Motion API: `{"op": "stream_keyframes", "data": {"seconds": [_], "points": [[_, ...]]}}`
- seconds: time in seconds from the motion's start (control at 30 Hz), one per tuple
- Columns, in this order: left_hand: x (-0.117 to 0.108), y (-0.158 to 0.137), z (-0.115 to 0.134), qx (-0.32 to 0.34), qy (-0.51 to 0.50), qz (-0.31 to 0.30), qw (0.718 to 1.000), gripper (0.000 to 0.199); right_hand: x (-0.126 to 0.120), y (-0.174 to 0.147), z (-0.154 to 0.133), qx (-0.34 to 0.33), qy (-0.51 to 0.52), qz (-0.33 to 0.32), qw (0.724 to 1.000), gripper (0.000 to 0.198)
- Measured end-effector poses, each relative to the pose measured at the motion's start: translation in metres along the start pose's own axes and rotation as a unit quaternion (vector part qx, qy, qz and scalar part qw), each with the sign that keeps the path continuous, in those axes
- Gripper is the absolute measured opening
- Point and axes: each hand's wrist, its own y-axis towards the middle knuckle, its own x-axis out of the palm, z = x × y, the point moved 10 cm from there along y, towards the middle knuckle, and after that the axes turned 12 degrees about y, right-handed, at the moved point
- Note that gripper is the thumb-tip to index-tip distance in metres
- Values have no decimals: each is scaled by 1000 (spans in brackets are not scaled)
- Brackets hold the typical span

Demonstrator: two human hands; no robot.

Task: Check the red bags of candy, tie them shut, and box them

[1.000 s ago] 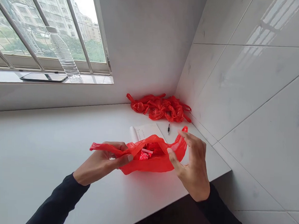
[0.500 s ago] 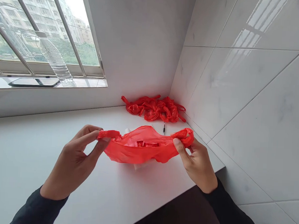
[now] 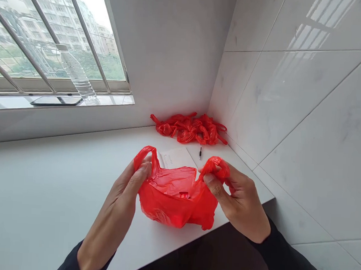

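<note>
A thin red plastic bag [image 3: 170,207] hangs between my two hands, its mouth partly spread toward me. My left hand [image 3: 132,185] grips the bag's left handle, the thumb pressed against the film and the loop standing above the fingers. On the other side, my right hand [image 3: 235,190] pinches the bunched right handle between thumb and fingers. Inside the bag shows a small shiny red packet [image 3: 183,195]; the rest of the contents is hidden by the film. Behind the bag lies an open paper booklet [image 3: 176,158] with printed marks, partly covered.
A heap of crumpled red plastic bags [image 3: 189,128] lies in the corner of the white table [image 3: 60,177]. Near it is a black pen [image 3: 200,153]. A clear bottle [image 3: 77,75] and a flat dark device [image 3: 56,101] are on the windowsill. A tiled wall [image 3: 305,117] bounds the right.
My left hand has moved right, bringing the handles closer together. The bag has dropped lower and nearer to me, uncovering more of the booklet. Both hands keep hold of it.
</note>
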Motion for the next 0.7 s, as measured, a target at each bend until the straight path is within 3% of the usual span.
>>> {"op": "stream_keyframes", "data": {"seconds": [0.13,0.23,0.37,0.47,0.57,0.63,0.7], "points": [[27,-23,7,-1,99,-75,992,48,16,0,-3,14,47,-73,996,43],[47,-36,22,42,135,-132,981,39,28,-2,-17,-36,48,-128,990,18],[59,-39,24,47,132,-198,970,25,21,1,-23,-51,34,-100,993,6],[38,-30,17,16,59,-133,989,28,17,2,-23,-38,25,-100,994,13],[18,-24,8,-21,-47,-66,996,39,13,1,-31,-68,7,-99,993,26],[20,-25,7,-36,-65,-72,995,43,11,1,-41,-108,1,-93,990,29],[29,-31,12,-33,-15,-94,995,31,13,-1,-50,-140,-9,-98,985,29]]}}
